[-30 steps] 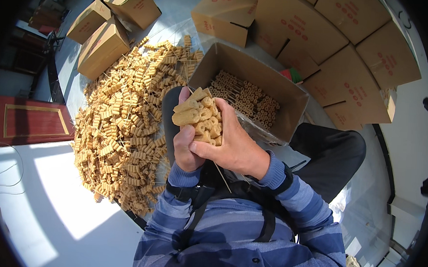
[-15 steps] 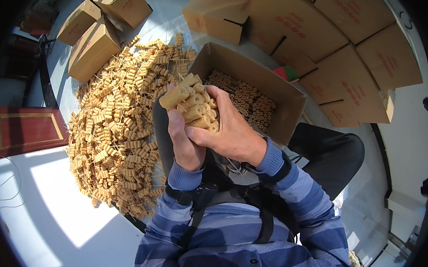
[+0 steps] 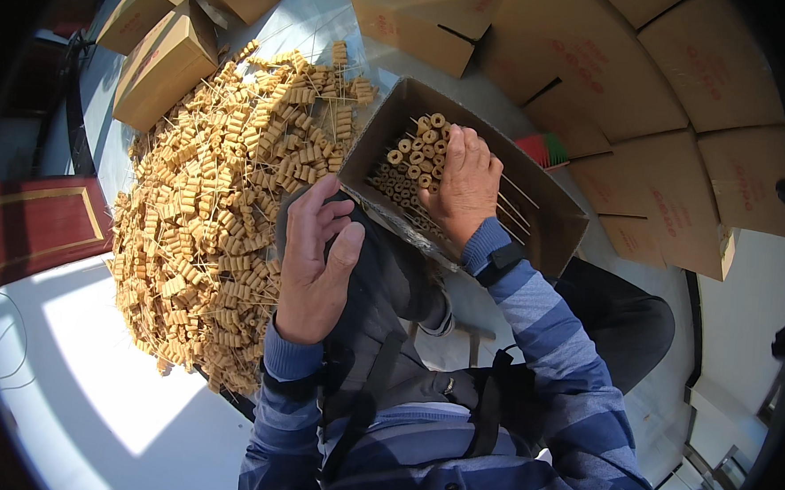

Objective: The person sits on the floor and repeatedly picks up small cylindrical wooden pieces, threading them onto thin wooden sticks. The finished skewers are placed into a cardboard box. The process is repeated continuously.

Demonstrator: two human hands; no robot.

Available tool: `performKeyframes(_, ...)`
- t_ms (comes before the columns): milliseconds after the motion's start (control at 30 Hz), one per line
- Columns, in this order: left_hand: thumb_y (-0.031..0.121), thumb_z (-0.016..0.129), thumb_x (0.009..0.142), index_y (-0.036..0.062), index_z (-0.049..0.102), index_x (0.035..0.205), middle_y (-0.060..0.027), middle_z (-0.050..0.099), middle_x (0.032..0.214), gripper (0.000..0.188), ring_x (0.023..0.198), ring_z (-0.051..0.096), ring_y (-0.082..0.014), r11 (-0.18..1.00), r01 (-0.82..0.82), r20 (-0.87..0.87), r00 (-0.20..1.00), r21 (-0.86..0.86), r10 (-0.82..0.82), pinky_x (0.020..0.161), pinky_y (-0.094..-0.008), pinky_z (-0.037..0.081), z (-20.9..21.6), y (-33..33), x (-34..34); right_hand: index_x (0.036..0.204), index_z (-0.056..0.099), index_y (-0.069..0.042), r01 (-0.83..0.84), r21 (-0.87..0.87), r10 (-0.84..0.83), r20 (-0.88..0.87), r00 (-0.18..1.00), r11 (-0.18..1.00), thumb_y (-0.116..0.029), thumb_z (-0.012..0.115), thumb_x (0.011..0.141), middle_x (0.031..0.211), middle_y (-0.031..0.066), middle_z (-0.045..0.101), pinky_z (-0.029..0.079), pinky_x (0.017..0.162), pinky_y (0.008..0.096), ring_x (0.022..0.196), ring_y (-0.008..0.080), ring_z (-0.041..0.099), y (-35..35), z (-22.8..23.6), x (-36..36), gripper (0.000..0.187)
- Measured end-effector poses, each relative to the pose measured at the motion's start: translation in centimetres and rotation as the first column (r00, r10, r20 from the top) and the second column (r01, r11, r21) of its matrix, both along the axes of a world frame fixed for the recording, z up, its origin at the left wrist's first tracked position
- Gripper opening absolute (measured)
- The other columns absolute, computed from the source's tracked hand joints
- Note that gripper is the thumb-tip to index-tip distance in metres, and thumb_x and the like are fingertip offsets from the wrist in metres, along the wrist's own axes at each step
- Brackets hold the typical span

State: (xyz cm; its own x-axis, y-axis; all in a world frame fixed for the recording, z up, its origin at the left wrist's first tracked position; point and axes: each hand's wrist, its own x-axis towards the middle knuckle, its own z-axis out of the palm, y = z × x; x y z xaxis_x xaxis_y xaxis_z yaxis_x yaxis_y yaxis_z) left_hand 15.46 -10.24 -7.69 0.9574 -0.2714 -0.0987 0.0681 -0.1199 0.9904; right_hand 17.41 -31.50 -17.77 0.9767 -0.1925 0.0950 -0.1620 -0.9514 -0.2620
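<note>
My right hand (image 3: pixel 468 182) is inside an open cardboard box (image 3: pixel 558 220), wrapped round a bundle of skewers (image 3: pixel 421 149). These are thin sticks threaded with tan, spiral-cut hollow rolls, and their ring-shaped ends face up. Bare sticks poke out on the right side of that hand. Under the bundle, more skewers (image 3: pixel 396 185) lie packed in the box, partly hidden. My left hand (image 3: pixel 314 263) is empty above my left knee, its fingers apart and the thumb raised, between the box and a large heap of loose skewers (image 3: pixel 207 226).
Closed cardboard boxes (image 3: pixel 589 60) are stacked at the far right. Several more boxes (image 3: pixel 167 60) stand behind the heap at far left. A red and green object (image 3: pixel 541 151) rests behind the open box. A dark red panel (image 3: pixel 42 231) lies at the left edge.
Both hands were together around the bundle above my lap. My right hand has carried it right and down into the box, while my left hand has let go and opened.
</note>
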Motion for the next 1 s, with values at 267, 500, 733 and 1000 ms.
performKeyframes(267, 0.02, 0.064, 0.095, -0.0027, 0.049, 0.137, -0.0198, 0.056, 0.132, 0.05, 0.124, 0.052, -0.0347, 0.577, 0.365, 0.092, 0.785, 0.73, -0.612, 0.111, -0.0487, 0.032, -4.2, -4.1, 1.5, 0.152, 0.026, -0.003, -0.048, -0.023, 0.048, -0.012, 0.999, 0.999, -0.031, 0.09, 0.062, 0.149, 0.0155, 0.036, 0.029, 0.112, 0.0503, 0.139, 0.0342, 0.036, -1.2, -6.8, 1.7, 0.114)
performKeyframes(500, 0.022, 0.069, 0.089, 0.0005, 0.059, 0.127, -0.0134, 0.064, 0.115, 0.045, 0.12, 0.054, -0.0287, 0.459, 0.371, -0.002, 0.779, 0.807, -0.627, 0.112, -0.0534, 0.028, -5.2, -5.5, 1.2, 0.153, 0.027, -0.009, -0.024, -0.083, 0.028, 0.047, 0.999, 0.996, -0.032, 0.092, 0.06, 0.15, 0.0135, 0.037, 0.032, 0.11, 0.0532, 0.137, 0.0335, 0.038, -1.5, -11.1, 3.2, 0.116)
performKeyframes(733, 0.022, 0.074, 0.083, 0.0028, 0.061, 0.123, -0.0107, 0.064, 0.111, 0.045, 0.119, 0.054, -0.0269, 0.456, 0.394, -0.045, 0.794, 0.798, -0.607, 0.112, -0.0541, 0.027, -4.9, -5.7, 1.3, 0.153, 0.028, -0.011, -0.018, -0.106, 0.025, 0.072, 0.997, 0.994, -0.029, 0.09, 0.063, 0.148, 0.0136, 0.038, 0.032, 0.109, 0.0539, 0.136, 0.0346, 0.039, -1.4, -14.6, 4.4, 0.111)
performKeyframes(1000, 0.023, 0.073, 0.084, 0.0021, 0.061, 0.123, -0.011, 0.063, 0.11, 0.046, 0.116, 0.055, -0.0271, 0.463, 0.418, -0.051, 0.783, 0.781, -0.62, 0.113, -0.0531, 0.026, -5.0, -5.3, 1.7, 0.155, 0.026, -0.01, -0.017, 0.06, 0.023, -0.11, 0.994, 0.998, -0.027, 0.086, 0.07, 0.152, 0.0176, 0.036, 0.028, 0.114, 0.0546, 0.138, 0.0384, 0.037, -1.1, -16.2, 4.5, 0.105)
